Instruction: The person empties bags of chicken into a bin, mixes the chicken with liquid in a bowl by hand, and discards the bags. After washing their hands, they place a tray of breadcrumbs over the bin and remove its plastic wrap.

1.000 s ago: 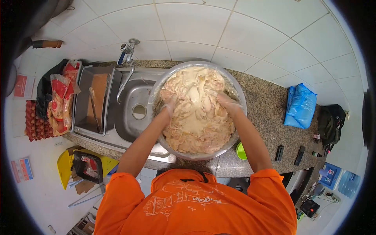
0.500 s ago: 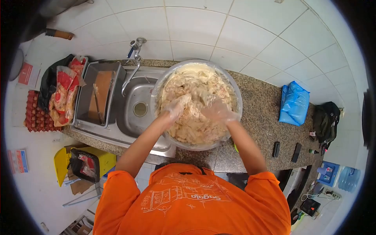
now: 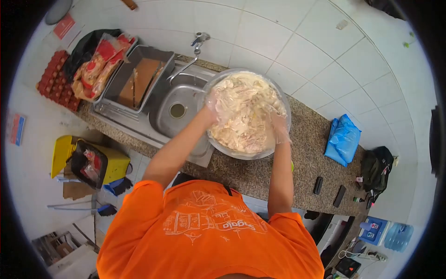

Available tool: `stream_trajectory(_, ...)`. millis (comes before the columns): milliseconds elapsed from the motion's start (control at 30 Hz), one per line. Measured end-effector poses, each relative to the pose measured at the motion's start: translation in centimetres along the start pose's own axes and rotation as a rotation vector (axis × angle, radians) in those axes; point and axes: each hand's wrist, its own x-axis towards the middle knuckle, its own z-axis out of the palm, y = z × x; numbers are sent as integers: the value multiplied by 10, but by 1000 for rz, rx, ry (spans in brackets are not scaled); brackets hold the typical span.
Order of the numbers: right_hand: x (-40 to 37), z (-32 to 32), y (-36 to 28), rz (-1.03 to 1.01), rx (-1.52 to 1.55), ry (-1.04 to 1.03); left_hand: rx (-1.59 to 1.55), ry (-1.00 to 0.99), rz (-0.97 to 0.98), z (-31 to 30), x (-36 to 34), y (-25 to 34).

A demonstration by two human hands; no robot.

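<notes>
A large round bowl (image 3: 283, 93) stands on the counter at the sink's right edge, full of a pale, creamy mixture (image 3: 244, 116) with pinkish pieces. My left hand (image 3: 215, 106), in a clear plastic glove, is in the mixture at the bowl's left side. At the right side my right hand (image 3: 278, 122), also in a clear glove, dips into the mixture with its fingers partly sunk. The mixture and the cloudy gloves hide the fingertips of both hands, so I cannot tell what they grip.
Left of the bowl are a steel sink (image 3: 160, 118), a faucet (image 3: 199, 42), a grey tub (image 3: 111, 98) with brownish liquid, and red-and-clear bags (image 3: 100, 67). A blue package (image 3: 343, 139) and two black objects lie right. A yellow bin (image 3: 118, 162) stands below left.
My hands have moved apart, from the middle of the mixture to opposite sides of the bowl. The camera view has tilted and shifted.
</notes>
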Motion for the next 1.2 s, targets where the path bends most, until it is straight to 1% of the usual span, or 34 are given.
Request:
stream_trajectory(33, 0, 5, 26, -242, -114, 1, -75, -1, 10, -5, 1, -8)
stream_trajectory(67, 2, 9, 33, -494, -224, 5, -127, -2, 19, -8, 1, -15)
stream_trajectory(100, 1, 10, 21, -513, -224, -11, -175, -2, 25, -9, 0, -21)
stream_trajectory(133, -7, 9, 8, -166, 421, -106, -213, -4, 35, -9, -2, -26)
stream_trajectory(167, -17, 12, -4, 230, 1040, -200, -242, -6, 47, -9, -6, -31)
stream_trajectory(233, -24, 6, 28, 39, 1327, -281, -289, -17, 78, -9, -13, -33)
stream_trajectory(300, -31, 7, 15, 19, 1384, -308, -311, -43, 120, -5, -22, -23)
stream_trajectory(367, -46, 13, -15, 17, 1414, -362, -338, -50, 160, 7, -48, 2)
stream_trajectory(400, -59, 19, -34, 22, 1421, -406, -365, -46, 173, 25, -71, 16)
stream_trajectory(433, -73, 29, -57, 30, 1417, -458, -359, -32, 256, 35, -101, 35)
stream_trajectory(500, -104, 58, -104, 46, 1399, -588, -371, -99, 273, 53, -156, 67)
stream_trajectory(567, -135, 99, -160, 60, 1362, -746, -329, -94, 401, 56, -222, 106)
stream_trajectory(633, -175, 165, -224, 76, 1279, -969, -290, -93, 511, 53, -303, 144)
stream_trajectory(700, -228, 242, -284, 88, 1139, -1175, -241, 27, 757, 46, -401, 177)
stream_trajectory(733, -258, 280, -307, 32, 1072, -1300, -219, 53, 863, 37, -451, 193)
stream_trajectory(767, -301, 316, -333, 43, 939, -1191, -157, 127, 945, 20, -497, 212)
stream_trajectory(800, -334, 352, -352, -198, 713, -1243, -77, 264, 1046, 2, -545, 229)
stream_trajectory(833, -366, 390, -369, -437, 483, -1271, 155, 393, 1133, -29, -593, 244)
stream_trajectory(867, -396, 440, -373, -505, 485, -1317, 1077, 843, 1128, -82, -641, 265)
stream_trajectory(900, -419, 499, -366, -571, 482, -1361, 1394, 1142, 1098, -116, -683, 280)
stream_trajectory(933, -438, 566, -355, -356, 515, -1518, 283, 1076, 1212, -151, -720, 292)
stream_trajectory(967, -458, 629, -340, -114, 533, -1656, 390, 1483, 1123, -169, -748, 309)
stream_trajectory(1000, -485, 676, -325, -415, 319, -1516, 799, 2017, 885, -217, -781, 320)
stream_trajectory(1033, -513, 716, -313, -704, 111, -1356, 983, 2217, 366, -224, -809, 334)
stream_trajectory(1067, -533, 751, -309, -895, -13, -1303, 963, 2221, 338, -239, -833, 346)
stream_trajectory(1100, -547, 779, -304, -1083, -140, -1234, 857, 2296, 232, -253, -850, 358)
stream_trajectory(1133, -563, 801, -300, -1046, -122, -1270, 761, 2363, 128, -267, -866, 370)
stream_trajectory(1167, -576, 821, -295, -1028, -71, -1261, 812, 2364, 143, -280, -879, 379)
stream_trajectory(1200, -589, 834, -295, -1008, -26, -1254, 806, 2351, 119, -298, -891, 386)
